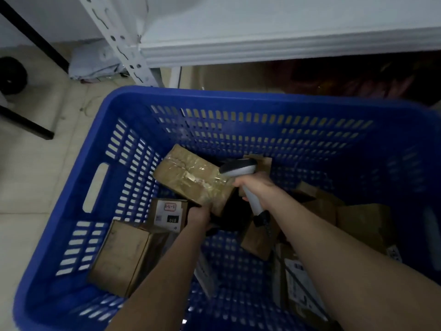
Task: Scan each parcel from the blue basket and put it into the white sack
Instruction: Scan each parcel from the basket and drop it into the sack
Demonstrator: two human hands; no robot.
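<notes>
Over the near rim of the blue slotted plastic basket [71,163], the left hand [199,217] grips a tape-wrapped brown cardboard parcel [191,177] by its near end. It tilts the parcel up mid-basket toward the grey-and-white handheld scanner [238,167] clasped in the right hand [256,187], probably to expose a label. No white sack is identifiable.

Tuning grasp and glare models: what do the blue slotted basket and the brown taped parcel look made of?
Blue slotted basket: likely moulded rigid plastic, smooth sheen; uniform slots, cut-out handle. Brown taped parcel, gripped by the left hand: probably cardboard, matt, under clear glossy tape that wrinkles and glints.
</notes>
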